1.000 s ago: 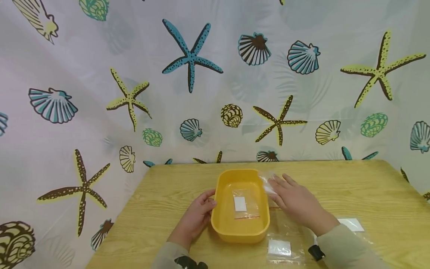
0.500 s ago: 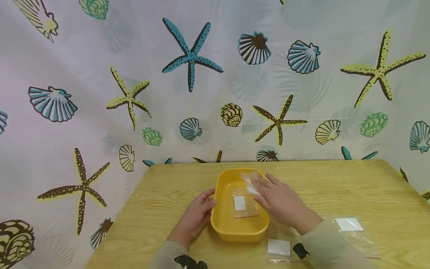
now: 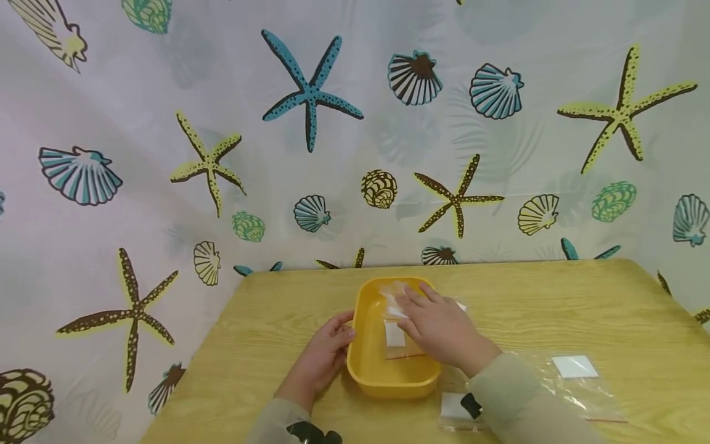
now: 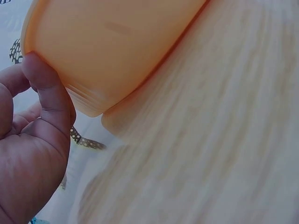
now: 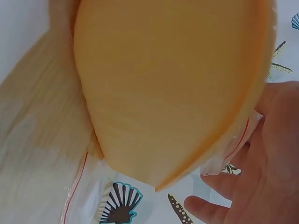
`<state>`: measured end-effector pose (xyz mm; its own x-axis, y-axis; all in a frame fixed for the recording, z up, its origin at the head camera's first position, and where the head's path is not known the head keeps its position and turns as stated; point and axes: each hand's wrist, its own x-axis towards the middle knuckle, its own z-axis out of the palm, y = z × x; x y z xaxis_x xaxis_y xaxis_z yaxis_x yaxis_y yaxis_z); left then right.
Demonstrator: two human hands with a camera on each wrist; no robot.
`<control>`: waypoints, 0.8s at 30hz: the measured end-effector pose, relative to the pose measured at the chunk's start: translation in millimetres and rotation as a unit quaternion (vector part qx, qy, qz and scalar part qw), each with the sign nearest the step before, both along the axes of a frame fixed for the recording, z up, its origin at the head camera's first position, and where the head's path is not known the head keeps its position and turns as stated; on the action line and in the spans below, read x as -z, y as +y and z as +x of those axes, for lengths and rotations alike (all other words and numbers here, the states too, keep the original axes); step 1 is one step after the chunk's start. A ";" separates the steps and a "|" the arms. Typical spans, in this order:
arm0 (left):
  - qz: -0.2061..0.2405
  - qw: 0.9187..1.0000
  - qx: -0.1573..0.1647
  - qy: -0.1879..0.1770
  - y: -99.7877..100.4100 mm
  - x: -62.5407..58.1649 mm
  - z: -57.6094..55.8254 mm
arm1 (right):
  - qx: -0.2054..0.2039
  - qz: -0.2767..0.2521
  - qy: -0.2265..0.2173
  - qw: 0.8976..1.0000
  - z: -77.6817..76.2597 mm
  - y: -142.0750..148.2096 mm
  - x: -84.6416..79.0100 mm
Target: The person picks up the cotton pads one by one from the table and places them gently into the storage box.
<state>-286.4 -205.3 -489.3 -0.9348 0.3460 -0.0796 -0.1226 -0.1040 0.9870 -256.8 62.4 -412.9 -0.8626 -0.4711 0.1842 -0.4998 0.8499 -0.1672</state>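
Observation:
A yellow plastic tub [image 3: 394,390] sits on the table, and my left hand [image 3: 320,354] grips its left rim, thumb over the edge. My right hand [image 3: 442,324] is over the tub's right side, holding a clear zip bag [image 3: 391,302] above the inside. In the right wrist view this zip bag [image 5: 240,137], with its red seal line, shows between the fingers and the tub wall. Another zip bag [image 3: 395,334] with a white rectangular piece lies in the tub, partly hidden by the right hand.
Right of the tub lie more zip bags with white pieces: one near the front [image 3: 456,407], partly under the right sleeve, and one farther right [image 3: 577,368]. A white corner [image 3: 461,306] shows behind the right hand. A shell-and-starfish curtain [image 3: 344,142] hangs behind the wooden table [image 3: 266,345].
My right hand has moved left from beside the tub to over it, carrying the zip bag. My left hand has stayed on the rim.

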 end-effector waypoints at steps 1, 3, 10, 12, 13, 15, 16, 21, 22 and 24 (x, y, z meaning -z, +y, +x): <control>0.001 1.000 -0.001 0.000 -0.1 0.6 0.4 | 0.004 0.005 0.001 1.000 -0.3 -1.9 0.2; 0.002 1.000 -0.003 0.000 -0.1 1.4 0.8 | 0.010 0.012 0.003 1.000 -1.0 -5.2 0.9; 0.004 1.000 -0.008 0.002 -0.4 1.2 1.1 | 0.019 0.024 0.011 0.999 -2.9 -9.8 2.7; 0.005 1.000 -0.009 0.002 -0.1 0.9 0.5 | 0.017 0.028 0.011 0.999 -3.8 -9.5 2.8; 0.007 1.000 -0.008 0.003 0.1 0.7 0.5 | 0.016 0.029 0.009 0.999 -4.1 -9.5 2.5; 0.007 1.000 -0.008 0.002 0.5 0.4 0.1 | 0.015 0.031 0.004 0.999 -4.4 -9.3 2.5; 0.007 1.000 -0.009 0.001 0.6 0.4 0.0 | 0.014 0.031 0.001 0.999 -4.4 -9.1 2.7; 0.003 1.000 -0.012 -0.007 0.8 0.3 0.7 | 0.017 0.037 -0.008 0.999 -3.7 -6.9 5.8; 0.002 1.000 -0.011 -0.006 0.7 0.3 1.0 | 0.018 0.037 -0.008 0.999 -3.6 -6.2 6.7; 0.003 1.000 -0.009 -0.005 0.7 -0.2 1.5 | 0.021 0.035 -0.008 0.999 -3.7 -4.4 8.6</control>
<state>-285.0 -204.6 -489.1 -0.9402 0.3292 -0.0875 -0.1310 -0.1124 0.9850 -260.5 58.0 -421.5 -0.8847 -0.4451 0.1387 -0.4607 0.8802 -0.1137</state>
